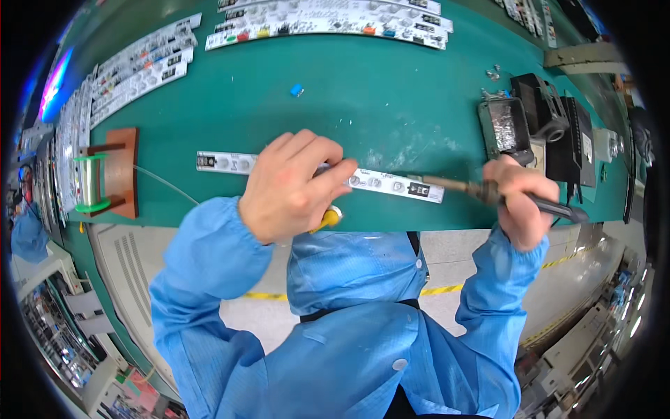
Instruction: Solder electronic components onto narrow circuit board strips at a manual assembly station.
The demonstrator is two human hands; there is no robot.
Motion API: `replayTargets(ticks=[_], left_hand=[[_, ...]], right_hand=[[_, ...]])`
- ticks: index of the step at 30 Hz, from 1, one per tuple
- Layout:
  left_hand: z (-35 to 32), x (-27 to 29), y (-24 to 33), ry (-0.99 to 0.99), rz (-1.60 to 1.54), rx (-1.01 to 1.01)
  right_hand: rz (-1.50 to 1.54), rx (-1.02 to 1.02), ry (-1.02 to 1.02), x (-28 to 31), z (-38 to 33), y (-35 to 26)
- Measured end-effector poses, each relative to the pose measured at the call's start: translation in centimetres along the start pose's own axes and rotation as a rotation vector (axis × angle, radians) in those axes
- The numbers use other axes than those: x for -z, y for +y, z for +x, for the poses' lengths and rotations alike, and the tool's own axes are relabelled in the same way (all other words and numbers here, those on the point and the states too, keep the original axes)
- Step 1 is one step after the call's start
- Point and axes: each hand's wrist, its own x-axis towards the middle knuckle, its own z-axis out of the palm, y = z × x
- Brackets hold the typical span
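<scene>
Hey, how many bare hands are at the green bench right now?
2: the left hand is over the white strip board, and the right hand grips the soldering iron near that board's right end.

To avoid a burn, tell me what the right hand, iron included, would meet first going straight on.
Probably the white strip by the soldering iron; passing above that, the left hand. Depth is unclear.

Near the bench's point(244, 105) front edge, the left hand point(296, 185) is hiding a strip board's point(380, 181) middle; the right hand point(520, 199) is partly covering a soldering iron point(457, 184). Far-edge boards point(324, 26) are running out of frame.
</scene>
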Motion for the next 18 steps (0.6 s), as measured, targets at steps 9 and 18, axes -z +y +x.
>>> replayTargets(ticks=[9, 18], left_hand=[[-0.6, -0.4, 0.6, -0.021, -0.033, 0.033], [-0.8, 7.3, 1.1, 0.174, 0.08, 0.277]], right_hand=[[0.029, -0.014, -0.074, 1.6, -2.0, 1.6], [0.048, 0.111, 0.241, 0.8, -5.7, 0.3]])
